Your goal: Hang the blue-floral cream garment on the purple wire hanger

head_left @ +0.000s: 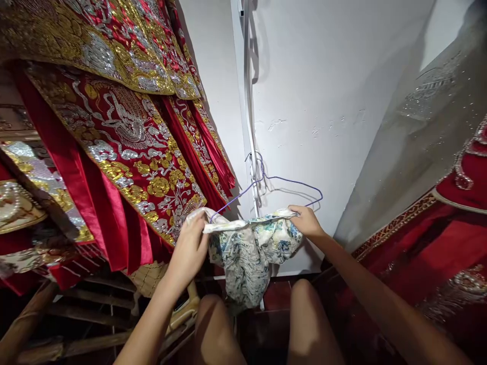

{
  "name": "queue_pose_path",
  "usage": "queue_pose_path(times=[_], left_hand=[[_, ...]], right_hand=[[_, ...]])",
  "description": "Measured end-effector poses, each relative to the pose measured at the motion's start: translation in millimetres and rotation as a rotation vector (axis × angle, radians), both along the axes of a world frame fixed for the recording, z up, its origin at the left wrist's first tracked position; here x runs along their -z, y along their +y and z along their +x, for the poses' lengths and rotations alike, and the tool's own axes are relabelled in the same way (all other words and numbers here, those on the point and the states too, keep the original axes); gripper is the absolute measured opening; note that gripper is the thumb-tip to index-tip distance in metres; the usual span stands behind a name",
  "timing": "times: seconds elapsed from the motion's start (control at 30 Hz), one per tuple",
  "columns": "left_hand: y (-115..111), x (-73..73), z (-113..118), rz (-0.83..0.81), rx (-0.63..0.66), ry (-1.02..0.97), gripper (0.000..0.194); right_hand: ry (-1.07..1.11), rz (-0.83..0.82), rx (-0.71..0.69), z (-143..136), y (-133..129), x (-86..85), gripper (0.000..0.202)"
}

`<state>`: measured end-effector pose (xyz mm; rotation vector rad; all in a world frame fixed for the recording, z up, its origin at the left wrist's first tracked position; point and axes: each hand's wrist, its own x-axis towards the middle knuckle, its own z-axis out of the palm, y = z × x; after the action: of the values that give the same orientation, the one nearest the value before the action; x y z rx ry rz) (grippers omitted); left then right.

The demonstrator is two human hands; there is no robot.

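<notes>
Trainee: Which parts cannot be inspected?
Technician: The lower part of the hanger (287,178) is hidden by the flowered garment (247,258). The garment's lower end, at 6 o'clock, is in shadow. The embroidered red clothes (144,142) at 10 o'clock and the red cloth (411,253) between 3 and 4 o'clock are cut off by the picture edges. The wooden frame (76,347) at 8 o'clock is dark and cut off.

Trainee: State the quantities.
Technician: Garment, one. Hanger, one, blue-purple wire. White pole (248,101), one, at 12 o'clock; whether the hook bears on it cannot be told. Knees (215,309), two, flanking 6 o'clock. The red clothes overlap too much to count.

Trainee: State the hands.
Technician: Left hand (190,237), 8 o'clock: fingers curled closely on the garment's pale top edge; some fingertips are hidden. Right hand (306,221), 4 o'clock: fingers pinched on the opposite top corner, just beside the hanger's end.
</notes>
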<state>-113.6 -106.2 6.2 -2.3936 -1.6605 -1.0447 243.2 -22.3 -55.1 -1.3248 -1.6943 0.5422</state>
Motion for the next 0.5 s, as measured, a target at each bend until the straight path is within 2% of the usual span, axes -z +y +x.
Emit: queue_pose_path(times=[0.1,0.2,0.27,0.33,0.4,0.5], left_hand=[[19.9,-20.9,6.4,0.098,-0.005,-0.074,0.021],[38.1,-36.9,19.1,0.065,0.098,-0.186,0.024],[47.7,-40.7,27.2,0.043,0.163,-0.228,0.026],[55.7,-39.7,31.2,0.023,0.177,-0.264,0.033],[62.4,-37.4,30.6,-0.031,0.172,-0.312,0.038],[68.9,-38.0,26.8,-0.162,0.208,-0.361,0.037]], right_hand=[[-0.045,-0.006,0.009,-2.5,-10.1,-9.0,0.012],[-0.056,-0.028,-0.039,-12.4,-24.7,-15.5,0.012],[-0.015,-0.07,-0.13,-16.7,-35.9,-20.9,0.013],[0.039,-0.105,-0.189,-14.2,-45.0,-27.9,0.026],[0.068,-0.083,-0.105,-3.2,-48.4,-35.4,0.051],[0.081,0.059,0.158,24.2,-39.4,-44.2,0.086]])
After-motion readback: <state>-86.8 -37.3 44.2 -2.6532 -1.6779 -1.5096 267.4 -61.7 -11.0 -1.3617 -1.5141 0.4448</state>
